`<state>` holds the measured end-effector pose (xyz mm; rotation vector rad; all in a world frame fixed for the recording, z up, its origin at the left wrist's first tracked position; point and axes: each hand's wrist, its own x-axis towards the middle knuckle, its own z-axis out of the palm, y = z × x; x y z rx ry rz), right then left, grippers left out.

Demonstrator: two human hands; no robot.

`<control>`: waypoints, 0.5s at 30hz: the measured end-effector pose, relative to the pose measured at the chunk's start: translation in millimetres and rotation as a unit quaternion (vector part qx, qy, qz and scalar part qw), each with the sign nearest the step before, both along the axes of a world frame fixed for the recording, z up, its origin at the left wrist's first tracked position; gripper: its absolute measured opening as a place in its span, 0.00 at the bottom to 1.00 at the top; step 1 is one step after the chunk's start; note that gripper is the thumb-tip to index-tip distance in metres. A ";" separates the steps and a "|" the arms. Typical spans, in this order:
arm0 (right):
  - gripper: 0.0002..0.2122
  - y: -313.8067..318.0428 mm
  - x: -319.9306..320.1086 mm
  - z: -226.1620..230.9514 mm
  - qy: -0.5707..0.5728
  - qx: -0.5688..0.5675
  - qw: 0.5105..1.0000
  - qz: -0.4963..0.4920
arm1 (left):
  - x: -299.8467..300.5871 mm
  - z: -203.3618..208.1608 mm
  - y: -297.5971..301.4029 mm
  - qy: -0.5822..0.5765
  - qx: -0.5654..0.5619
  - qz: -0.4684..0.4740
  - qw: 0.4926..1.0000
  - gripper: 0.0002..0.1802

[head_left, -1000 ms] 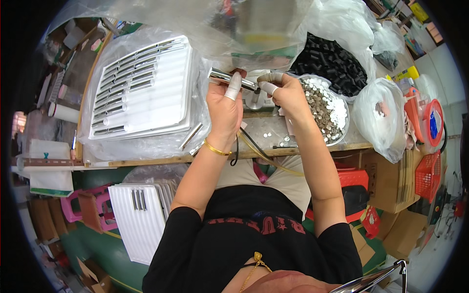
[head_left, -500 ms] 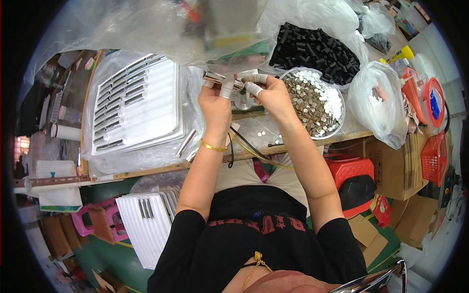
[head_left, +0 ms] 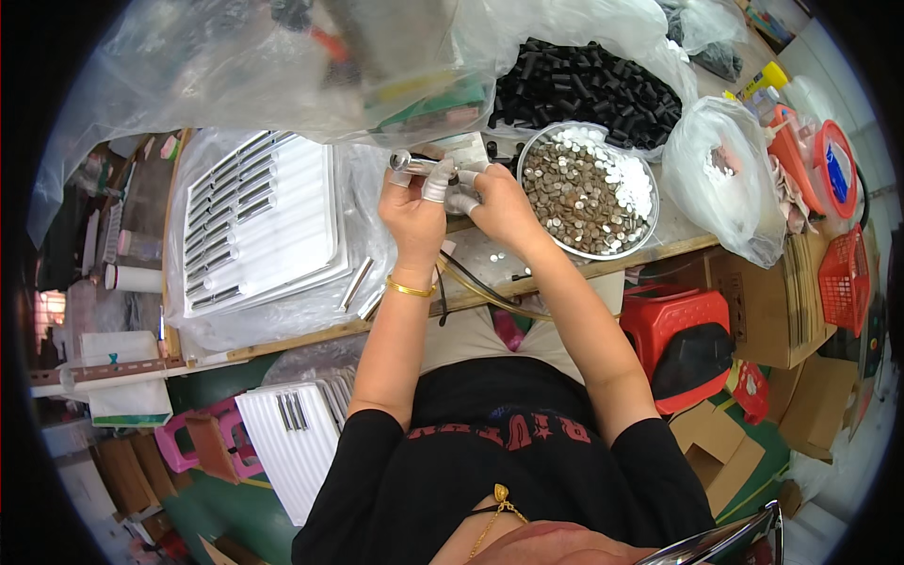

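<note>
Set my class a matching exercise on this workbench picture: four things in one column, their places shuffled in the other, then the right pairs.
Things
1. Shiny tube
2. Small discs
3. Black pieces
4. Red stool

Places
A. Heaped beyond the round bowl
B. Lower than the bench, at the right
C. Held in the left hand
D. Inside the bowl

Pairs: 1-C, 2-D, 3-A, 4-B

Via my remote feed: small-parts assembly workshop, I'd say. Workbench (head_left: 676, 222) w/ foam tray (head_left: 306, 212) of chrome tubes (head_left: 215, 299), bowl (head_left: 593, 254) of metal discs (head_left: 570, 198) & heap of black plastic sleeves (head_left: 589, 94); cardboard carton (head_left: 753, 311), green floor (head_left: 774, 461). Far-L bkgd's warped, prob. storage.
</note>
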<state>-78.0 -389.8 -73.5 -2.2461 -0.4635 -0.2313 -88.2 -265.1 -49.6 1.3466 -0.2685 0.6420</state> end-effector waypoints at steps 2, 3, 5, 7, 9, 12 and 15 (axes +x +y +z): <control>0.14 2.6 1.2 -3.3 -0.027 0.015 1.000 -0.002 | 0.2 1.3 4.4 -0.022 0.043 0.004 0.999 0.10; 0.13 3.2 1.8 -5.1 -0.057 0.011 0.998 0.016 | -0.7 1.7 7.4 -0.022 0.046 0.005 0.999 0.10; 0.12 4.3 -0.2 -3.7 -0.086 0.003 0.996 0.034 | -5.9 1.5 12.4 -0.004 0.119 0.010 0.993 0.12; 0.12 5.6 -3.4 -2.4 -0.114 0.031 0.993 0.029 | -11.1 3.0 12.2 -0.004 0.128 0.009 0.992 0.12; 0.12 4.5 -3.7 -3.7 -0.093 0.036 0.995 0.029 | -13.0 0.2 11.4 -0.004 0.138 0.007 0.990 0.13; 0.12 8.0 -5.8 -8.6 -0.049 0.078 0.996 0.002 | -3.6 -19.0 14.5 0.039 0.133 -0.005 0.990 0.14; 0.12 1.8 -7.7 -12.2 -0.084 0.062 0.994 -0.029 | 4.1 -27.8 19.9 0.052 0.216 0.045 0.974 0.13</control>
